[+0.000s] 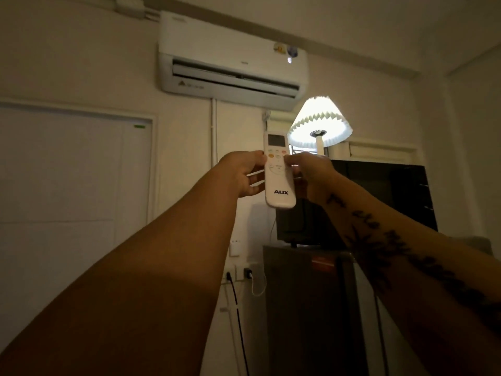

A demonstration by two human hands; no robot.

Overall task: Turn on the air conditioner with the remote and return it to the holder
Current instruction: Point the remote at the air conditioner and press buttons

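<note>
A white AUX remote (279, 183) is held upright in front of me, its small screen on top and its buttons facing me. My left hand (244, 173) grips its left edge, thumb near the orange button. My right hand (311, 175) holds the right edge, thumb on the upper buttons. High on the wall hangs the white air conditioner (233, 61), its front flap slightly open. I see no remote holder in this view.
A lit pleated lamp (320, 122) glows behind the remote. A black microwave (379, 196) sits on a dark fridge (306, 308) at the right. A white door (73, 169) is at the left. Wall sockets with cables (241, 275) are below.
</note>
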